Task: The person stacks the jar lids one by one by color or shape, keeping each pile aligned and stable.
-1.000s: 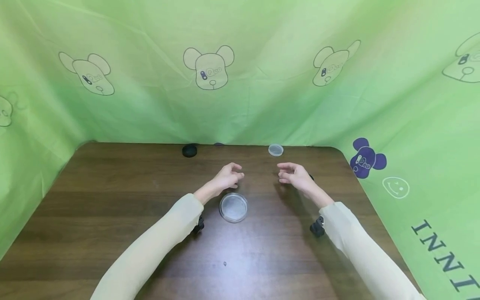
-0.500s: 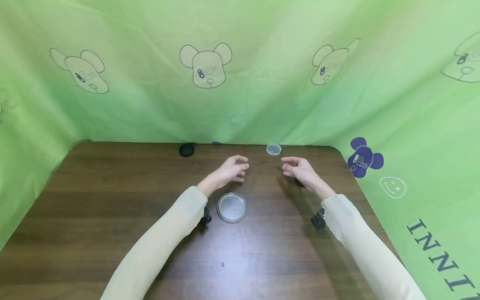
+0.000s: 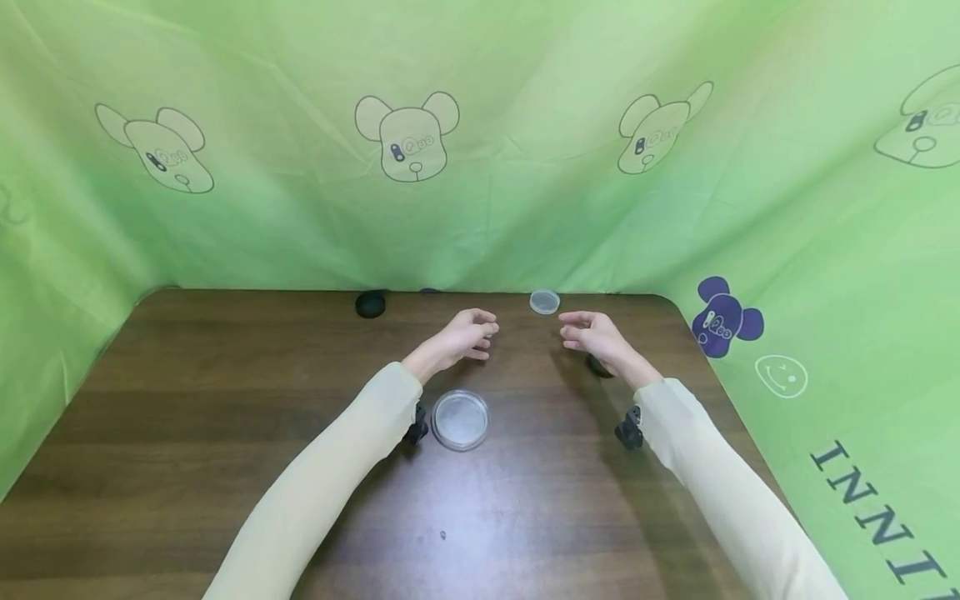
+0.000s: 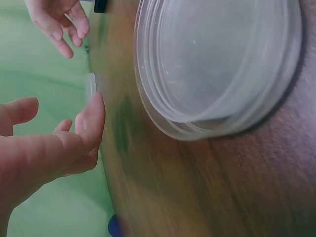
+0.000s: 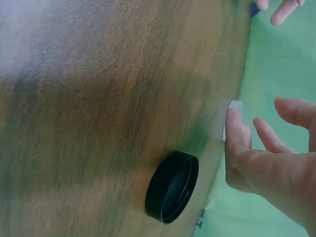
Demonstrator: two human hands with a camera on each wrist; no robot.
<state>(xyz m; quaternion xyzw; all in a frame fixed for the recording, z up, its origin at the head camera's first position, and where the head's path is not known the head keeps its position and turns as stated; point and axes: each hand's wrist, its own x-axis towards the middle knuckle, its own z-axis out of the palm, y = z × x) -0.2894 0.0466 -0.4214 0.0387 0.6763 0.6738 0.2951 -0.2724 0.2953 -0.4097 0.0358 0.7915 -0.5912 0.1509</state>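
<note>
My left hand (image 3: pixel 460 340) hovers over the table beyond a clear round dish (image 3: pixel 460 419), fingers loosely bent and holding nothing. Seen close in the left wrist view, the dish (image 4: pixel 212 59) is shallow, with several clear rims nested together. My right hand (image 3: pixel 597 342), likewise relaxed and without anything in it, faces the left one across a gap. Partly hidden below the right hand lies a black round lid (image 3: pixel 597 367). The right wrist view shows this lid (image 5: pixel 173 187) with its hollow inner side and a raised edge.
A small clear round lid (image 3: pixel 544 302) and another black round lid (image 3: pixel 371 304) lie along the table's back edge. A green printed curtain (image 3: pixel 487 225) hangs behind and beside the brown wooden table (image 3: pixel 225 400).
Both hands have moved slightly forward and to the right, uncovering more of the black lid below the right hand. The dish and lids stay put while the head view shifts a little.
</note>
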